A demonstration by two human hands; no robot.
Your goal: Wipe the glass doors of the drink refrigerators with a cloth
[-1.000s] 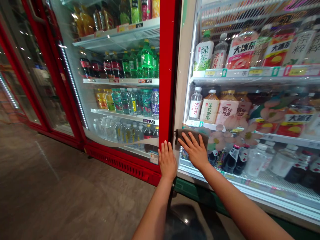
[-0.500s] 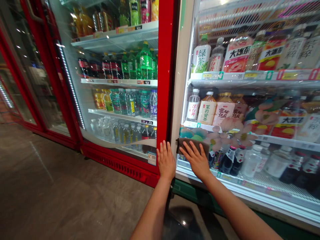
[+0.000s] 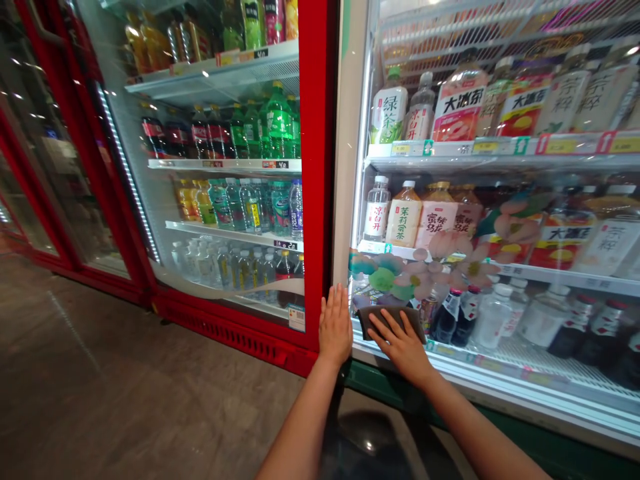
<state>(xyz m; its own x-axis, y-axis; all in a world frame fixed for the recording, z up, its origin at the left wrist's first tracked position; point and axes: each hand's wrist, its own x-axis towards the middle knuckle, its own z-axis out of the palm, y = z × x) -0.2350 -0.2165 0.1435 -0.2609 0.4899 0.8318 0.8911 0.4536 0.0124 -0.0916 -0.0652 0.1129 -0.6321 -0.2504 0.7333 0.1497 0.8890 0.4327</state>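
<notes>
The person's left hand [image 3: 336,327] rests against the lower end of a red cooler door post [image 3: 316,167], its fingers open, spread and pointing upward, gripping nothing. Just right of that post, the right hand [image 3: 403,348] lies on a grey-brown cloth [image 3: 391,321], pressing it against a glass cooler door [image 3: 500,267]. Its fingers are spread flat across the cloth, not curled around it. The cloth sits low on the glass, directly beneath a floral decal [image 3: 423,277] and in front of a lower shelf of dark sauce bottles [image 3: 447,317]. Higher up on the same side of the post, bottled teas [image 3: 460,107] stand in rows on a shelf with yellow price tags [image 3: 560,143]. Left of the post, a second glass door [image 3: 220,200] shows cola bottles [image 3: 175,137], green soda bottles [image 3: 279,127] and bottled water [image 3: 255,207]. Below the post, a red vented base [image 3: 235,337] runs leftward, a green kick plate [image 3: 440,403] runs rightward, and a polished stone floor [image 3: 150,387] spreads out in front of both.
</notes>
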